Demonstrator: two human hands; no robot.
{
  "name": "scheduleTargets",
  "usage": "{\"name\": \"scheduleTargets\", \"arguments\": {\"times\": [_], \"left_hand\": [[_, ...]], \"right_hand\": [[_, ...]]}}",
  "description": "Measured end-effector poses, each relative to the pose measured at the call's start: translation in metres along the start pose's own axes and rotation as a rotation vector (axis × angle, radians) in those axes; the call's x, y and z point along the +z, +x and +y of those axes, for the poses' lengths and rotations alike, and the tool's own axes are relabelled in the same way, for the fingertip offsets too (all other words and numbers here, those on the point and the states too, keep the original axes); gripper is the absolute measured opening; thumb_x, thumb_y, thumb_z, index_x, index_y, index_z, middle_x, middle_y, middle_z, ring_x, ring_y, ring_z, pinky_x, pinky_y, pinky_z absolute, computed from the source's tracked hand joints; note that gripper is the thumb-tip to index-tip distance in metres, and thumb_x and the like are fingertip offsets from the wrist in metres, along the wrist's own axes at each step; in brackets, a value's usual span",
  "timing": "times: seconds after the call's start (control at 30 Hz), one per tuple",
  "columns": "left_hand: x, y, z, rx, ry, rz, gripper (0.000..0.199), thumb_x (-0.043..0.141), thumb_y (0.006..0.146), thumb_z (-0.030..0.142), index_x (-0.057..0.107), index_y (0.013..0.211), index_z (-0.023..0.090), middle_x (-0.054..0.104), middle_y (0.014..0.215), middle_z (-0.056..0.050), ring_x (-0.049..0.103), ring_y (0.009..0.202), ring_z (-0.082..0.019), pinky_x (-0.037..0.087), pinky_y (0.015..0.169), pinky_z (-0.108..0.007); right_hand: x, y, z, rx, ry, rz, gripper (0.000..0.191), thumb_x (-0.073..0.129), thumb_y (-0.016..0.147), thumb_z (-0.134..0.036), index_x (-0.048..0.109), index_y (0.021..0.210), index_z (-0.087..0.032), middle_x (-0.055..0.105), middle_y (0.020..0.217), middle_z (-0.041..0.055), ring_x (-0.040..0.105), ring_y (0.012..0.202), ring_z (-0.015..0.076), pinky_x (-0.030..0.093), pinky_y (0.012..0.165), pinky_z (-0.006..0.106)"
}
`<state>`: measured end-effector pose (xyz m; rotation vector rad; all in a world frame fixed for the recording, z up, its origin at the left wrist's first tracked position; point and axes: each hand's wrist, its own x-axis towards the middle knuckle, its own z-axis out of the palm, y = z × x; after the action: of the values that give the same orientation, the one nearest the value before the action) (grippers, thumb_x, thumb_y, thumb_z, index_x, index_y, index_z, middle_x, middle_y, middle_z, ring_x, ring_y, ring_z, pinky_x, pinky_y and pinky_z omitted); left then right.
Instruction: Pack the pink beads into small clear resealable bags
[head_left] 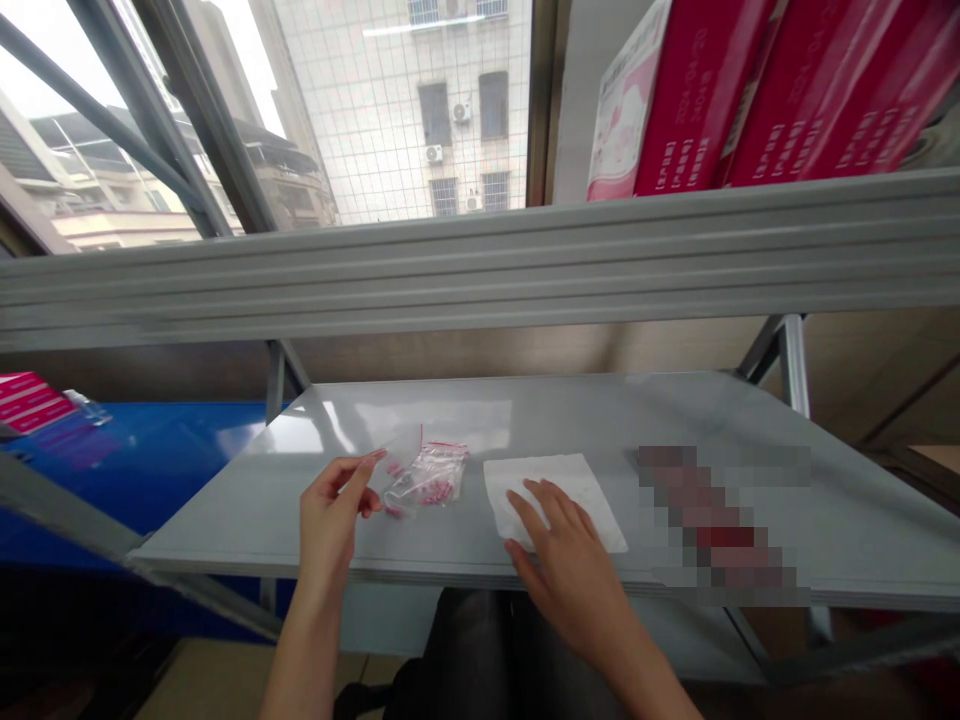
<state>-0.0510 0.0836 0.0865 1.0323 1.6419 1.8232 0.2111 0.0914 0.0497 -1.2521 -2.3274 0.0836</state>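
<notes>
My left hand [341, 500] is raised over the left part of the grey shelf table, thumb and fingertips pinched together at the edge of a clear zip bag [405, 458] with a red seal line. Right beside and partly behind it lies another small clear zip bag [439, 478] with small pink pieces inside; where one bag ends and the other begins is hard to see. My right hand [562, 560] rests palm down, fingers spread, on a square white sheet [589, 485] that looks like tissue or thin paper.
A blurred-out elongated thing [712, 525] lies on the right of the grey tabletop [570, 410]. A metal beam [480, 270] crosses above the table's back. Red boxes [697, 100] stand above right. At left is a blue surface [187, 450] with a pink-striped box [34, 402].
</notes>
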Motion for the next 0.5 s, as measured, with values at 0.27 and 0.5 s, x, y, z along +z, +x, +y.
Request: {"name": "scheduleTargets", "arguments": {"times": [0.27, 0.5], "left_hand": [[0.031, -0.048, 0.003, 0.15, -0.158, -0.103, 0.015, 0.071, 0.084, 0.032, 0.064, 0.081, 0.019, 0.076, 0.102, -0.007, 0.072, 0.098, -0.024, 0.057, 0.085, -0.034], [0.041, -0.087, -0.014, 0.54, -0.008, -0.432, 0.012, 0.058, 0.09, 0.018, 0.063, 0.078, 0.019, 0.074, 0.098, -0.009, 0.07, 0.096, -0.024, 0.056, 0.082, -0.035]], "right_hand": [[0.008, -0.03, -0.001, 0.006, 0.155, 0.02, 0.033, 0.058, 0.092, -0.022, 0.066, 0.124, -0.023, 0.062, 0.134, 0.0147, 0.053, 0.124, 0.0402, 0.043, 0.1, 0.064], [-0.003, -0.009, 0.0, 0.53, 1.483, -0.006, 0.046, 0.058, 0.087, -0.061, 0.069, 0.084, -0.016, 0.066, 0.074, 0.0066, 0.059, 0.062, 0.0178, 0.047, 0.052, 0.028]]}}
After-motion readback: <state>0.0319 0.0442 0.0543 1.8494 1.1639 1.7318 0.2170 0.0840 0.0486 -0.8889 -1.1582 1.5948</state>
